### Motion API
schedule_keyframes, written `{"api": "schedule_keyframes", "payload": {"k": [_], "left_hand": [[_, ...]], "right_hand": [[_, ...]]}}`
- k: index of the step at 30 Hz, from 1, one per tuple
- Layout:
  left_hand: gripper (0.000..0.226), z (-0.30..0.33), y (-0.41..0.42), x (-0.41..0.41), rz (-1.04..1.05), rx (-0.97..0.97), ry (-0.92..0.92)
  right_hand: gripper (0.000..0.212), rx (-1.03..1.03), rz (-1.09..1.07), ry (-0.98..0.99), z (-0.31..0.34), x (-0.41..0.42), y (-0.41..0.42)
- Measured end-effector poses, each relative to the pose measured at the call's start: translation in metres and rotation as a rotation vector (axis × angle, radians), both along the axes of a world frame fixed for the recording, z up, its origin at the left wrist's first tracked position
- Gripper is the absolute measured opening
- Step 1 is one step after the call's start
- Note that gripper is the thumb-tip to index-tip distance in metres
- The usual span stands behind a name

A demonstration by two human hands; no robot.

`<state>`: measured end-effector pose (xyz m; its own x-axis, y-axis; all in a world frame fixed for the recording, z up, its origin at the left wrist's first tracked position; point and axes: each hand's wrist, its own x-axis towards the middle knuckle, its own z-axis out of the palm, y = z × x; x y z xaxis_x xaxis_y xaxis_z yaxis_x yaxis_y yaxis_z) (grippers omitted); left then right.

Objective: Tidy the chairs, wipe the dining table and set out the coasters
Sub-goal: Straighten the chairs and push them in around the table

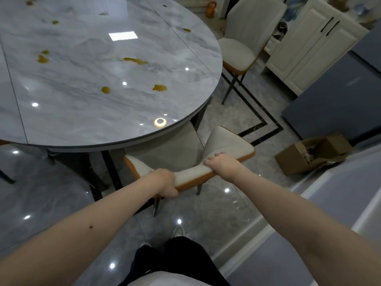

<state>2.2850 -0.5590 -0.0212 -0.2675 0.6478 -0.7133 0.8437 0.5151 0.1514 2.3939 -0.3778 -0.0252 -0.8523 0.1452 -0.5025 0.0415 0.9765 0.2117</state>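
- Head view: an open cardboard box (pixel 313 154) on the floor at right holds crumpled packing.
- My left hand (pixel 165 182) and right hand (pixel 221 163) have fingers clenched on the white, orange-edged chair (pixel 226 145), its seat under the counter (pixel 86 112).
- Yellow-brown spills (pixel 136 60) dot the grey marble top.

Layout around the desk (pixel 82 112)

1 chair (pixel 191 153) stands at the desk's near edge, its seat tucked under the top; both hands hold its backrest, left hand (pixel 165 181) left of right hand (pixel 221 165). A 2nd chair (pixel 239 52) stands at the desk's right edge. Spills (pixel 136 60) lie on the desk. A cardboard box (pixel 309 153) sits on the floor, right of the desk.
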Motion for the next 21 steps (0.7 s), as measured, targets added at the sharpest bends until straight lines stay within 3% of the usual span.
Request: {"api": "schedule_keyframes", "payload": {"k": [11,21], "left_hand": [[0.044,0.008,-0.008,-0.043,0.129,0.013,0.051],[0.04,0.017,-0.001,-0.048,0.087,-0.039,0.022]], "right_hand": [[0.027,-0.032,0.051,0.067,-0.008,-0.065,0.003],[0.031,0.014,0.001,0.001,-0.005,-0.071,0.0]]}}
